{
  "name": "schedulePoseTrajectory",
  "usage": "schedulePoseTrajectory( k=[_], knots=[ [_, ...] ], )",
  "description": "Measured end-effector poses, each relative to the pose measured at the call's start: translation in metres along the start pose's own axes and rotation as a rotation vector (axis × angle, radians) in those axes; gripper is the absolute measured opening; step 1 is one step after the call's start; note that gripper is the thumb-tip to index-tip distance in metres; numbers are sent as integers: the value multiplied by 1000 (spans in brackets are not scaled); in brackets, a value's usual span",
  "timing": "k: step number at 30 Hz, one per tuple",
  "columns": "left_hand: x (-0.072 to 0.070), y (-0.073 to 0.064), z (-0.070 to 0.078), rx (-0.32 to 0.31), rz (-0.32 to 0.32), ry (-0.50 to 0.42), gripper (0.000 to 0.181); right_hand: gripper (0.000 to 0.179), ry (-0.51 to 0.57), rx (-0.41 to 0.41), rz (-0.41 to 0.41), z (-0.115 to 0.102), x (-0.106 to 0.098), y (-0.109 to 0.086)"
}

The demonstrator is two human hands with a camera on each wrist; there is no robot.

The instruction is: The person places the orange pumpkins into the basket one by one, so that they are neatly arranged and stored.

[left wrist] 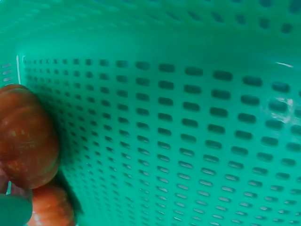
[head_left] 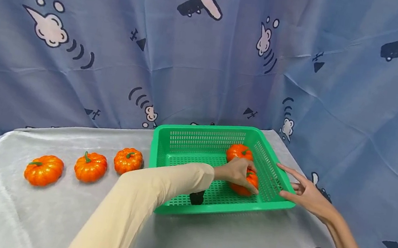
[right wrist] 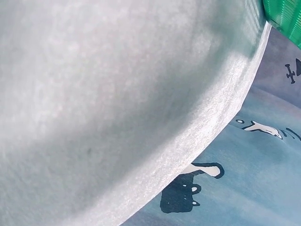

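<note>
My left hand (head_left: 236, 171) reaches into a green plastic basket (head_left: 206, 209) and grips a small orange pumpkin (head_left: 241, 190) near the basket's right end, fingers and thumb spread around it. Just behind it, against the far right corner, sits another pumpkin (head_left: 239, 151). In the left wrist view two orange pumpkins show at the left edge, beside the slotted basket wall (left wrist: 178, 113); the hand itself is hardly visible there. My right hand (head_left: 312, 196) holds the basket's right rim, with thumb and index finger on the edge and the other fingers outside, partly hidden.
Left of the basket, three more pumpkins, a left one (head_left: 44, 170), a middle one (head_left: 90, 167) and a right one (head_left: 128, 161), stand in a row on the white-covered table (head_left: 20, 218). A blue curtain (head_left: 203, 91) printed with planes hangs behind and along the right.
</note>
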State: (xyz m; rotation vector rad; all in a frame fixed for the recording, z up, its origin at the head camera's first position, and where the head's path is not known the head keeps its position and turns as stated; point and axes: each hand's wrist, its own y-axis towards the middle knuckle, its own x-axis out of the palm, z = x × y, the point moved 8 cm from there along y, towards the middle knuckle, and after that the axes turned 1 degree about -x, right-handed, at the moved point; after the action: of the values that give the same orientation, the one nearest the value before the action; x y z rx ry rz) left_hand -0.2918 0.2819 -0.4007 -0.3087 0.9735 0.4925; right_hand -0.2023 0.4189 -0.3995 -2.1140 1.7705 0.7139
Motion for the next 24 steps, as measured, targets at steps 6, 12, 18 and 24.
schedulePoseTrajectory(
  k=[6,12,18,24],
  knots=[
    [7,3,4,-73,16,29,65,71,-9,15,0,2,1,-1],
    [17,4,8,-140,-39,123,66,70,23,39,-25,3,5,-2],
    [17,-1,10,-94,-120,110,74,68,18,98,-36,5,6,-4],
    [-1,-11,10,-29,-198,24,81,65,32,157,-63,6,5,-5]
  ],
)
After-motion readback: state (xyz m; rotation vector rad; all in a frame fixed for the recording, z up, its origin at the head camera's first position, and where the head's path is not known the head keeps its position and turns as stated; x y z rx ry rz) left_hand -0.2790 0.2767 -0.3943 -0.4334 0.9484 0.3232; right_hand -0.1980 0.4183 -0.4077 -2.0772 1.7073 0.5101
